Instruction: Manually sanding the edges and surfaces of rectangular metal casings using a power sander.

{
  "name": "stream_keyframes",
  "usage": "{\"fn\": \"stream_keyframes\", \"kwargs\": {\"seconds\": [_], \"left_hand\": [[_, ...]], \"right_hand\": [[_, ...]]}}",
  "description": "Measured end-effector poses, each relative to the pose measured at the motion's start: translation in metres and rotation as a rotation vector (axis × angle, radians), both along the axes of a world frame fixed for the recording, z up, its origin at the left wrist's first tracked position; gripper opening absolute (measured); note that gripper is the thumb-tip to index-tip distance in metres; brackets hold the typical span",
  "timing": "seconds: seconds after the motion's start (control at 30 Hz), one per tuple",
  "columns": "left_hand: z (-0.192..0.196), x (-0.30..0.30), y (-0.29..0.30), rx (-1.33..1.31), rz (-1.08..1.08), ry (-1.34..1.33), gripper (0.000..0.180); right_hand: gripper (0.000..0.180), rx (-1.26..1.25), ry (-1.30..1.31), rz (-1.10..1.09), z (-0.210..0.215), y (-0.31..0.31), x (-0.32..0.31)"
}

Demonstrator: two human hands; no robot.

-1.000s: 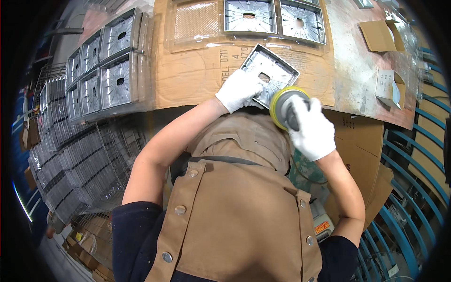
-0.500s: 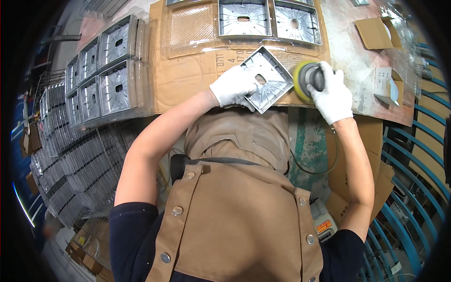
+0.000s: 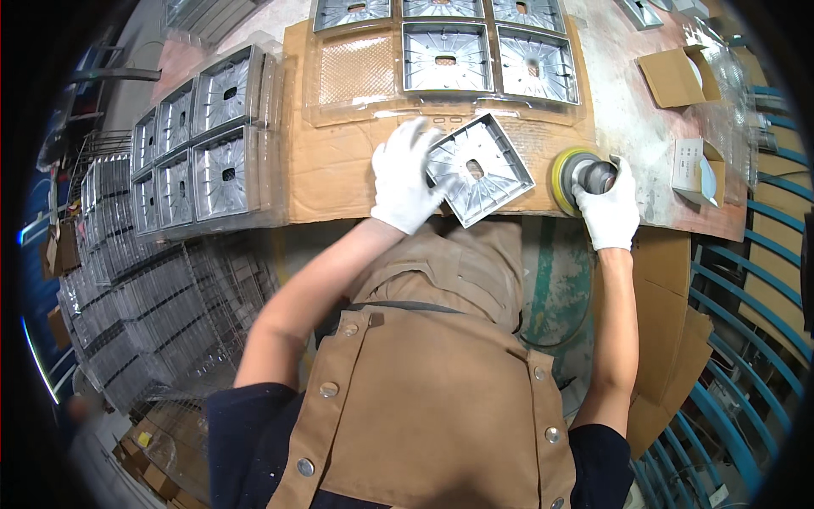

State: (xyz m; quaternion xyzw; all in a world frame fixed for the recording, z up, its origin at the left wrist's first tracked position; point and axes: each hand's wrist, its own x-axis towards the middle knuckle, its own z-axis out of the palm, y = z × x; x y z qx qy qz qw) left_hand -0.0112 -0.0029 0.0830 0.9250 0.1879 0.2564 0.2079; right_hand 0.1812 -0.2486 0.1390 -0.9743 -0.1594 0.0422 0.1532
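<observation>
At the centre of the frame, on the brown cardboard sheet (image 3: pixel 339 170) that covered the counter (image 3: pixel 627 127), a square ribbed metal plate (image 3: pixel 476 170) with a hole in its middle lay turned at an angle, apart from the rows around it. The left hand (image 3: pixel 405 182), gloved in white, rested on the plate's left edge, its fingers partly spread and curled over the rim; the motion blur there kept me from telling how firmly the grip closed. Just to the right of the plate, the right hand (image 3: pixel 609 210), also gloved, was wrapped around the body of a round sander (image 3: pixel 578 176) with a yellow pad, the grip closed tight on the tool. The pad sat on the cardboard beside the plate and did not touch it.

As for progress, this looked like one piece in a long batch. Along the top of the frame, like plates (image 3: pixel 445 55) lay nested in a clear plastic tray (image 3: pixel 356 72), with one pocket at its left empty. At the left, more plates filled stacked trays (image 3: pixel 199 144). Whether those were finished or waiting could not be told.
</observation>
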Motion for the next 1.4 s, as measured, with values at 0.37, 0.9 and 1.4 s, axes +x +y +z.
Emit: {"fn": "stream_keyframes", "kwargs": {"seconds": [0.37, 0.9, 1.4], "left_hand": [[-0.047, 0.031, 0.02, -0.504, -0.039, -0.013, 0.049], [-0.037, 0.051, 0.018, -0.621, 0.035, -0.061, 0.037], [-0.022, 0.023, 0.012, -0.742, 0.021, -0.013, 0.038]], "right_hand": [[0.081, -0.073, 0.044, 0.004, -0.004, 0.011, -0.01], [0.056, 0.267, -0.441, 0.33, 0.001, 0.011, -0.033], [0.033, -0.038, 0.173, 0.258, -0.055, 0.049, -0.074]]}}
